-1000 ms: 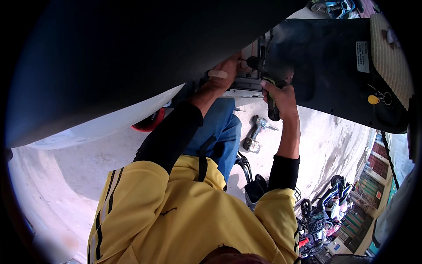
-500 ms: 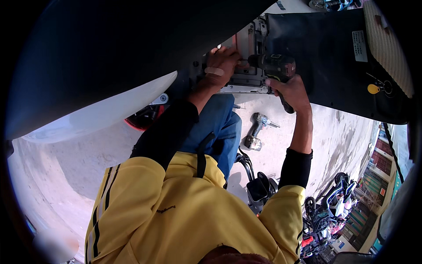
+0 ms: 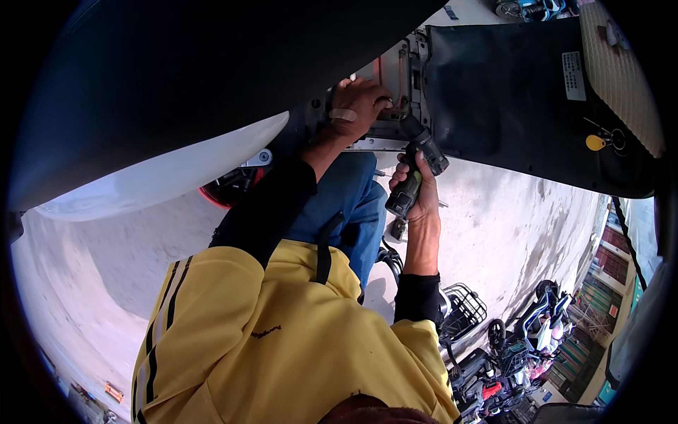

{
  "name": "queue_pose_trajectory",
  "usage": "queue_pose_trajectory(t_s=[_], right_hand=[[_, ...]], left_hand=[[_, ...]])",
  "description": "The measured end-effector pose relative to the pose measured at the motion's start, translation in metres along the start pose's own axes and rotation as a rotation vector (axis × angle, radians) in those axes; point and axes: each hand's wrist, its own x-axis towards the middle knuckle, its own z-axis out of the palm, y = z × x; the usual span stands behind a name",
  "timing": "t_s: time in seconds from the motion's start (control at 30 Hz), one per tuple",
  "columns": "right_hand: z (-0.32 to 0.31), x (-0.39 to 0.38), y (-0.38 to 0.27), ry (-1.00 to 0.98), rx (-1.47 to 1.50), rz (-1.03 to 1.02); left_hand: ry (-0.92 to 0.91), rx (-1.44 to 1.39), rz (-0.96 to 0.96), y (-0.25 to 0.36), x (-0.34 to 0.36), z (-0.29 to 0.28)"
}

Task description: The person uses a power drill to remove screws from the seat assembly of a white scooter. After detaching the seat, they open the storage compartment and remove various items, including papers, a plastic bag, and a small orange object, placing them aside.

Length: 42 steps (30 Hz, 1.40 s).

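Note:
My left hand (image 3: 357,106), a plaster on its back, is at the metal frame (image 3: 385,131) under a large dark panel (image 3: 212,63). Its fingers are curled, with what they hold too small to make out. My right hand (image 3: 417,185) grips a black and olive cordless drill (image 3: 431,152), tilted with its nose close to the frame, just right of my left fingertips. Beside the frame lies a black board (image 3: 501,92) with a label, keys with a yellow tag (image 3: 595,143) and a ribbed beige pad (image 3: 621,85). A second tool (image 3: 397,227) on the ground is mostly hidden behind my right hand.
A white curved panel (image 3: 169,162) runs along the left, with a red and black object (image 3: 224,188) below it. A wire basket (image 3: 462,304) and several parked scooters (image 3: 530,318) stand on the concrete at lower right. Another vehicle (image 3: 533,10) is at the top right.
My right hand and drill have swung left and down from their position half a second ago, now covering much of the tool on the ground. My left hand stays at the frame.

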Motion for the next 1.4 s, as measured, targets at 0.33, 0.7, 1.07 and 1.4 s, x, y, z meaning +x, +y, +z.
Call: queue_pose_trajectory(t_s=[0.33,0.7,1.07,1.4], right_hand=[[-0.011,-0.053,0.053,0.072,-0.141,-0.259],[-0.033,-0.109,0.086,0.332,-0.469,-0.552],[-0.044,-0.122,0.087,0.330,-0.478,-0.582],[-0.071,-0.148,0.102,0.407,-0.246,-0.442]], left_hand=[[-0.270,-1.189,-0.651,0.044,-0.026,-0.018],[-0.181,-1.225,-0.912,0.095,-0.094,0.003],[-0.252,-1.157,-0.936,0.099,-0.093,0.019],[-0.333,-0.313,-0.131,0.080,-0.009,0.076]])
